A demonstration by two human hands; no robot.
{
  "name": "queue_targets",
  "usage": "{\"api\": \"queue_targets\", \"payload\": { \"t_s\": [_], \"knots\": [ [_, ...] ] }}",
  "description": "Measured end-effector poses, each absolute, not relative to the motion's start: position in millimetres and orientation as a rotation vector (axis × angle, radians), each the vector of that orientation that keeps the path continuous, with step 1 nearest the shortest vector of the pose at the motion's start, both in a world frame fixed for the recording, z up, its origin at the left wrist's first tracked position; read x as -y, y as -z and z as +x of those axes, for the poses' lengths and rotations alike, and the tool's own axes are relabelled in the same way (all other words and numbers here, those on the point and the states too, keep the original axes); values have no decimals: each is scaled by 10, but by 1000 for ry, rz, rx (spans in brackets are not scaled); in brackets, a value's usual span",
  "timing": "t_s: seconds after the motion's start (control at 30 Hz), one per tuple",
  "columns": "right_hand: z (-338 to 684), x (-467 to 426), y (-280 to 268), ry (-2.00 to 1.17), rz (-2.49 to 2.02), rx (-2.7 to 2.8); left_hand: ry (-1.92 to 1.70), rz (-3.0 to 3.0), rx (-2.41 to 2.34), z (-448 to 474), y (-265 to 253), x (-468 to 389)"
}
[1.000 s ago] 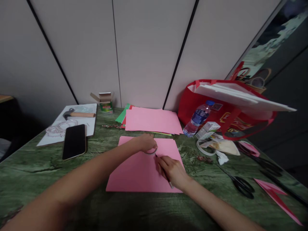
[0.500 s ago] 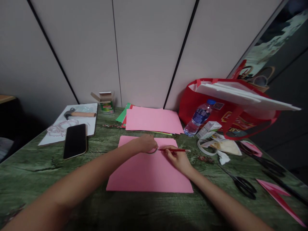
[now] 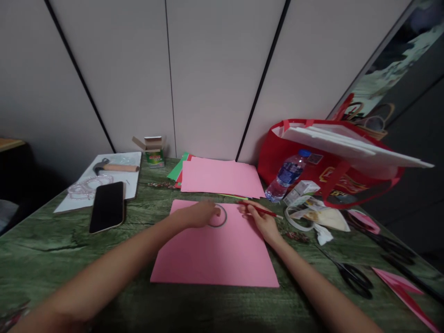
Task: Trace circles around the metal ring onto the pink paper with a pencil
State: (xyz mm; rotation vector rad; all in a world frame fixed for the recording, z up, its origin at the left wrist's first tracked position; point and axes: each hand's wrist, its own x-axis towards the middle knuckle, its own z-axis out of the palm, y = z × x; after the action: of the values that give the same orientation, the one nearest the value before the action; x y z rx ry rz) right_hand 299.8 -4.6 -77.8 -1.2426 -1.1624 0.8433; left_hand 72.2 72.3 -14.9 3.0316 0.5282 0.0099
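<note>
A sheet of pink paper (image 3: 215, 259) lies flat before me on the dark green tabletop. On its upper part rests a thin grey ring (image 3: 226, 218). My left hand (image 3: 201, 214) reaches in from the left, its curled fingers closed on the ring's left side and hiding that part. My right hand (image 3: 262, 224) is at the sheet's upper right edge. It grips a red pencil (image 3: 266, 212), which slants down to the right, clear of the ring. No drawn line can be made out on the paper.
Pink and coloured sheets (image 3: 222, 178) are stacked behind. To the left are a phone (image 3: 107, 206), a hammer (image 3: 120, 168) and a small green box (image 3: 154, 157). At right stand a water bottle (image 3: 286, 176) and a red bag (image 3: 274, 148), with scissors (image 3: 354, 277) nearer.
My right hand has drawn the pencil away from the ring, rightward and slightly up. My left hand has shifted left, leaving more of the ring in view.
</note>
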Motion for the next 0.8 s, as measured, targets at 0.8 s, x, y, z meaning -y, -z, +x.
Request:
{"api": "queue_targets", "payload": {
  "t_s": [0.8],
  "knots": [
    [3464,202,963,-667,-1302,1103,-535,2810,-527,1478,597,-218]
  ]
}}
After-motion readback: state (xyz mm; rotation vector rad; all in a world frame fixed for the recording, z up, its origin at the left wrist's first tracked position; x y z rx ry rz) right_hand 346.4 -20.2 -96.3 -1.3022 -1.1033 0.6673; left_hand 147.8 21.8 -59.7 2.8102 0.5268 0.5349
